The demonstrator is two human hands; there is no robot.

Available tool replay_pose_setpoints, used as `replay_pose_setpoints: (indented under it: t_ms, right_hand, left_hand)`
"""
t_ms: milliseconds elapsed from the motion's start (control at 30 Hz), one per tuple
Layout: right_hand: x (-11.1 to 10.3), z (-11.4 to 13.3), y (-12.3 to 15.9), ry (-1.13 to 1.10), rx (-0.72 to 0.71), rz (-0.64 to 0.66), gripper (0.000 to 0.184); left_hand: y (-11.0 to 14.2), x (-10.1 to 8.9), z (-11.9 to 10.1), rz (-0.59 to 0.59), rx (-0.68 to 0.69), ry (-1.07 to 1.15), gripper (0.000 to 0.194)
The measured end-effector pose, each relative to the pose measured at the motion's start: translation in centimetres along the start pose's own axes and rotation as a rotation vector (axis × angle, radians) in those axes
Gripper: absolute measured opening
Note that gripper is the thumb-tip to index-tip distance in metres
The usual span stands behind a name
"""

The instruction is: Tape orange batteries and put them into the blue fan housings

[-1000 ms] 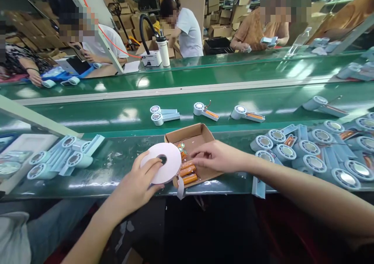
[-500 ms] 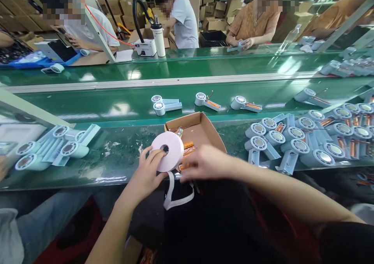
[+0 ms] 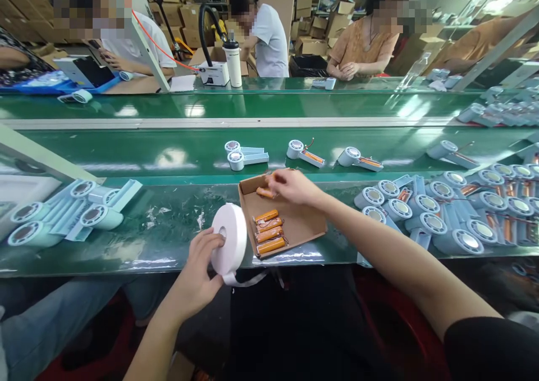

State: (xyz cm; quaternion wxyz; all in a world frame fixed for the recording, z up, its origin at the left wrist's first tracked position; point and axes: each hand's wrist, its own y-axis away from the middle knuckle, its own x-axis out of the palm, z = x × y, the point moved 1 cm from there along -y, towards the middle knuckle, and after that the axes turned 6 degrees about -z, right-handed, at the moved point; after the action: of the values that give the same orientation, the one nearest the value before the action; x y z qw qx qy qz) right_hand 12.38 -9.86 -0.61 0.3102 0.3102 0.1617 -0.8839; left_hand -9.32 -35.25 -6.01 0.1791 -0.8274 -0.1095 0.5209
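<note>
A thick roll of white tape (image 3: 236,240) is in my left hand (image 3: 197,271), with the fingers hooked into its core. The tape's loose end hangs below the roll at the bench edge. My right hand (image 3: 290,185) is over the back of a shallow cardboard box (image 3: 301,229), its fingertips closed around an orange cylindrical battery (image 3: 265,193). Several more orange batteries (image 3: 269,235) with thin wires lie in a row at the box's front left. My right fingers partly hide what lies at the back of the box.
Light-blue fan-like housings (image 3: 425,204) crowd the bench on the right, and several (image 3: 99,215) sit at the left. More housings (image 3: 303,153) lie on the green conveyor belt (image 3: 168,156). Co-workers sit across the line, near a white cup (image 3: 233,66) with a black lid.
My right hand has moved from the box's front to its back, uncovering the batteries there. My left hand has turned the tape roll more edge-on and lowered it slightly.
</note>
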Motion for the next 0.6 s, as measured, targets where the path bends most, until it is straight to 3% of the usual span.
replay_pose_setpoints:
  t_ms: [67, 167, 267, 367, 467, 600]
  right_hand:
    - [-1.5, -0.1, 1.0, -0.223, 0.042, -0.083, 0.016]
    - [-2.7, 1.3, 3.6, -0.521, 0.017, 0.062, 0.044]
    - [-2.9, 3.1, 6.6, -0.482, 0.042, 0.194, 0.045]
    - [-2.5, 4.0, 8.5, -0.415, 0.048, 0.213, 0.050]
    - [-2.3, 4.1, 9.2, -0.384, 0.045, 0.237, 0.056]
    - [-2.6, 3.9, 9.6, -0.435, 0.065, 0.331, 0.043]
  left_hand:
    - [0.8, -1.1, -1.0, -0.088, 0.065, -0.056, 0.039]
    - [1.1, -2.5, -2.9, -0.123, 0.187, -0.156, 0.041]
    - [0.7, -3.0, -4.6, -0.074, 0.279, -0.223, 0.042]
    - [0.4, -3.0, -5.7, -0.060, 0.338, -0.263, 0.040]
    - [0.1, -3.2, -6.3, -0.067, 0.393, -0.265, 0.035]
    - [-1.1, -4.4, -7.2, -0.066, 0.522, -0.313, 0.039]
